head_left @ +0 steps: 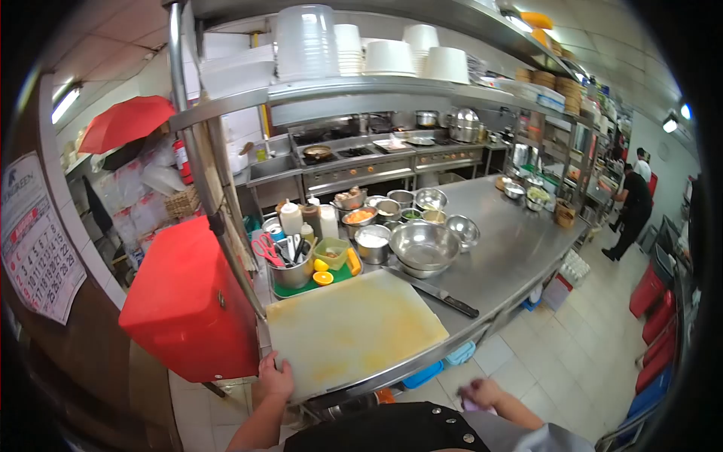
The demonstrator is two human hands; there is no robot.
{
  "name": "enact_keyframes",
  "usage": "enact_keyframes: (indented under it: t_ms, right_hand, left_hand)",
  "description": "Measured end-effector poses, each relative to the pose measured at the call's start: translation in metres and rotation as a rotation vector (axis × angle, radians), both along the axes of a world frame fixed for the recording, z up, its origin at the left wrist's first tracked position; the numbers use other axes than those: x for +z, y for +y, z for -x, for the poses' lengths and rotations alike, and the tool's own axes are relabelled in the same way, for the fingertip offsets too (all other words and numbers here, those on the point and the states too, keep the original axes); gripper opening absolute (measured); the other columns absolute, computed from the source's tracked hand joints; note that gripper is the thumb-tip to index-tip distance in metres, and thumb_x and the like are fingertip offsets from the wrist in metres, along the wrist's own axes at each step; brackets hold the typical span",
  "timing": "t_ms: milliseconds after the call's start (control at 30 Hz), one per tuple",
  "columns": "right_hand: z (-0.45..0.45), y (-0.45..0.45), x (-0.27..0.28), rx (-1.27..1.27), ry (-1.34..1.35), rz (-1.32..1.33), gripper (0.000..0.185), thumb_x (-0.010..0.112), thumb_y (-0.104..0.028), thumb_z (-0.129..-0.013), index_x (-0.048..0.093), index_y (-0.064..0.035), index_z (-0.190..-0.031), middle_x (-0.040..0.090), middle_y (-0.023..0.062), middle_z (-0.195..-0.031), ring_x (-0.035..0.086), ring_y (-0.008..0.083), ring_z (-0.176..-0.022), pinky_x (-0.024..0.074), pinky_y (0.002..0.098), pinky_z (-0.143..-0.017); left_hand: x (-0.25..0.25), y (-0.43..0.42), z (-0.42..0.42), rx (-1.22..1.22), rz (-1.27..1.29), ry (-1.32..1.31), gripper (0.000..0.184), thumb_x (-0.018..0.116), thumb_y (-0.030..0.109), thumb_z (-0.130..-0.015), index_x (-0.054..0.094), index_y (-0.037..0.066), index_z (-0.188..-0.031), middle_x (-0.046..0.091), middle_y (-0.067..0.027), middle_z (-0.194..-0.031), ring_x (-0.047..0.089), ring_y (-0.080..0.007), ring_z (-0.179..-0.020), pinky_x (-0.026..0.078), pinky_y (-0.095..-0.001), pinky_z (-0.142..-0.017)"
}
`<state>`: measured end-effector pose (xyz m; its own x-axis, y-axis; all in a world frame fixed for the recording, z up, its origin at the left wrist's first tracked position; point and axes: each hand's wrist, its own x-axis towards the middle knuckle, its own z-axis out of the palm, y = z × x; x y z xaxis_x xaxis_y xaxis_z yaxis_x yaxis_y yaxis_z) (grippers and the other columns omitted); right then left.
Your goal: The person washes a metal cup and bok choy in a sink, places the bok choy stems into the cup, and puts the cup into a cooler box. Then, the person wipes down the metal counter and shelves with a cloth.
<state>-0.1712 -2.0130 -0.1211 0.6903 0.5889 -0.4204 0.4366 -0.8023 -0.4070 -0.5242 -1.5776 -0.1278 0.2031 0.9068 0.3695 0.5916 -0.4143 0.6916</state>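
Note:
My left hand rests at the near left corner of a stained, pale cutting board, thumb and fingers apart. Off the counter's front edge, my right hand is curled and slightly blurred. Something purplish shows by its fingers, too unclear to name. A large knife lies along the board's far right edge, its dark handle toward me. Behind the board, a green tray bears a cut orange half, a metal pot of utensils with red-handled scissors, and a green plastic container.
A big metal bowl and several smaller bowls of ingredients stand behind the knife. Squeeze bottles are at the left. A red box flanks the counter, below a shelf of containers. Another person stands far right.

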Motion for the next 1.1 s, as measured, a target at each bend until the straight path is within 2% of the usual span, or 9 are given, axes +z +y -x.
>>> enact_keyframes:
  t_ms: [167, 233, 300, 367, 467, 567, 833, 900, 1100]
  right_hand:
    - [0.008, 0.095, 0.124, 0.044, -0.093, -0.834, 0.035, 0.064, -0.036, -0.092, 0.067, -0.0038, -0.105, 0.07, 0.0131, -0.087, 0.067, 0.0211, -0.08, 0.0542, 0.0349, -0.074]
    - [0.015, 0.118, 0.161, 0.056, 0.021, -0.967, 0.032, 0.063, -0.029, -0.095, 0.064, -0.0021, -0.113, 0.068, 0.0065, -0.094, 0.063, 0.0137, -0.084, 0.0525, 0.0298, -0.076]
    - [0.024, 0.138, 0.171, -0.046, 0.425, -1.161, 0.03, 0.061, -0.027, -0.098, 0.062, -0.0005, -0.112, 0.067, 0.0031, -0.094, 0.061, 0.0095, -0.083, 0.0521, 0.0268, -0.074]
    - [0.031, 0.15, 0.158, -0.116, 0.722, -1.213, 0.027, 0.06, -0.027, -0.099, 0.063, -0.0022, -0.11, 0.067, 0.0027, -0.093, 0.062, 0.0094, -0.081, 0.0529, 0.0275, -0.072]
    - [0.045, 0.151, 0.124, -0.143, 0.718, -1.065, 0.025, 0.06, -0.027, -0.099, 0.063, -0.004, -0.108, 0.067, 0.0021, -0.092, 0.063, 0.0106, -0.08, 0.0534, 0.0285, -0.072]
    - [0.058, 0.145, 0.11, -0.244, 0.91, -1.036, 0.027, 0.051, -0.022, -0.101, 0.059, -0.0003, -0.115, 0.067, 0.0078, -0.104, 0.065, 0.0161, -0.091, 0.0539, 0.0329, -0.083]
    - [0.036, 0.129, 0.147, -0.213, 1.413, -1.522, 0.046, 0.04, -0.035, -0.102, 0.053, 0.001, -0.127, 0.063, 0.0185, -0.123, 0.06, 0.0326, -0.116, 0.0439, 0.0468, -0.106]
    - [0.042, 0.122, 0.17, -0.405, 1.397, -1.403, 0.042, 0.043, -0.03, -0.1, 0.053, 0.0005, -0.128, 0.063, 0.0174, -0.124, 0.062, 0.0314, -0.115, 0.0437, 0.0467, -0.107]
    - [0.076, 0.108, 0.058, -0.719, 1.349, -1.056, 0.034, 0.041, -0.022, -0.1, 0.054, -0.0001, -0.122, 0.064, 0.0169, -0.123, 0.063, 0.0306, -0.112, 0.0462, 0.0465, -0.104]
  left_hand:
    - [0.003, -0.002, -0.001, -0.006, 0.092, 0.043, 0.039, 0.063, 0.022, -0.087, 0.058, 0.005, -0.122, 0.056, -0.0182, -0.128, 0.049, -0.0361, -0.124, 0.039, -0.0441, -0.106]
    - [0.011, -0.005, 0.0, -0.012, 0.127, 0.078, 0.04, 0.061, 0.023, -0.09, 0.056, 0.005, -0.125, 0.054, -0.0186, -0.131, 0.047, -0.0365, -0.126, 0.038, -0.044, -0.107]
    - [0.016, -0.01, 0.0, -0.02, 0.148, 0.077, 0.04, 0.059, 0.024, -0.091, 0.055, 0.005, -0.126, 0.052, -0.0189, -0.132, 0.046, -0.0366, -0.127, 0.038, -0.0437, -0.107]
    - [0.021, -0.008, 0.0, -0.018, 0.153, 0.07, 0.04, 0.059, 0.024, -0.092, 0.055, 0.004, -0.126, 0.052, -0.0191, -0.133, 0.046, -0.0369, -0.128, 0.038, -0.0437, -0.107]
    - [0.021, -0.012, -0.002, -0.024, 0.157, 0.061, 0.039, 0.059, 0.023, -0.092, 0.055, 0.003, -0.125, 0.052, -0.0196, -0.132, 0.047, -0.0374, -0.126, 0.039, -0.0444, -0.106]
    - [0.016, -0.007, -0.001, -0.04, 0.141, 0.059, 0.039, 0.06, 0.021, -0.091, 0.055, 0.002, -0.124, 0.053, -0.0203, -0.131, 0.048, -0.038, -0.124, 0.039, -0.0453, -0.105]
    - [0.011, -0.003, 0.003, -0.046, 0.107, 0.065, 0.042, 0.06, 0.02, -0.09, 0.054, 0.002, -0.128, 0.051, -0.0228, -0.132, 0.045, -0.0397, -0.127, 0.036, -0.0457, -0.108]
    - [0.011, -0.002, 0.004, -0.066, 0.102, 0.079, 0.042, 0.059, 0.02, -0.092, 0.053, 0.002, -0.129, 0.05, -0.0233, -0.133, 0.044, -0.04, -0.128, 0.035, -0.0458, -0.109]
    - [0.007, -0.001, 0.005, -0.107, 0.104, 0.057, 0.041, 0.058, 0.018, -0.093, 0.052, 0.0, -0.13, 0.05, -0.023, -0.134, 0.044, -0.0393, -0.127, 0.035, -0.0455, -0.108]
